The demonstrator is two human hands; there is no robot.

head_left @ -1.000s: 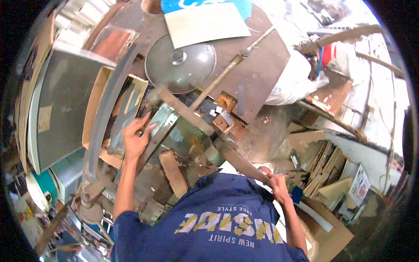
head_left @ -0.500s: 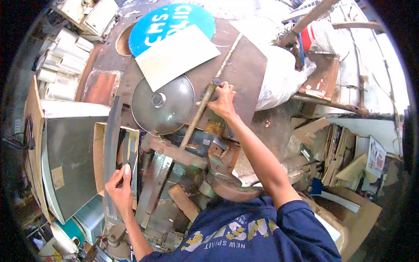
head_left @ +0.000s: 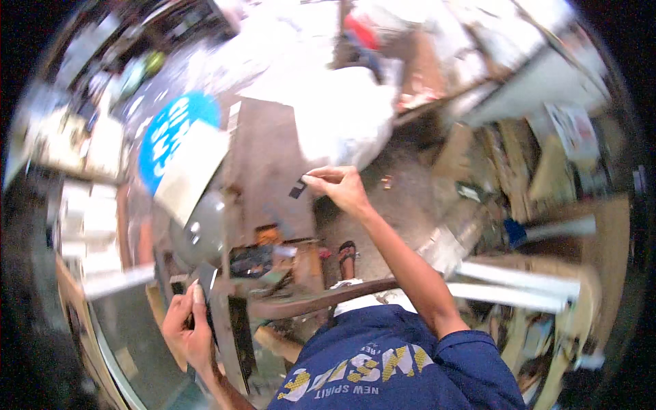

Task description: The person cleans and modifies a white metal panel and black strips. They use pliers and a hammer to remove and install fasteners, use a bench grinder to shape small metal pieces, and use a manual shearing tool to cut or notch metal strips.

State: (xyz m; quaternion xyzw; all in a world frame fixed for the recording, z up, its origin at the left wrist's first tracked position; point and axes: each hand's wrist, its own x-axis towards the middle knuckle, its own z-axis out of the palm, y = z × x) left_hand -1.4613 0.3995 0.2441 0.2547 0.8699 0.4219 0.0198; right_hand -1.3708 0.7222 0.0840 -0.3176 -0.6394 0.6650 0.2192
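My right hand (head_left: 345, 188) is lifted over the brown tabletop (head_left: 263, 147), near its right edge. Thumb and fingertips pinch a small black piece (head_left: 297, 189) with a notched shape. Lower left, my left hand (head_left: 188, 324) is closed on a dark flat strip (head_left: 208, 283) that points upward, its lower end hidden by the fingers. Beyond that hand lies a round glass lid (head_left: 181, 239), partly under a pale board (head_left: 193, 171). The board overlaps a blue disc with white lettering (head_left: 154, 147). Motion blurs much of the picture.
A curved brown bar (head_left: 328, 297) crosses in front of my body. White plastic sacking (head_left: 348, 116) bulges beside the table's right edge. Cardboard sheets (head_left: 523, 164) lean at the right. A sandalled foot (head_left: 347, 256) stands on the floor below.
My view has swung to the right, so the table sits further left. My right hand has left the long rod on the table and now holds the small black piece. The left keeps its strip.
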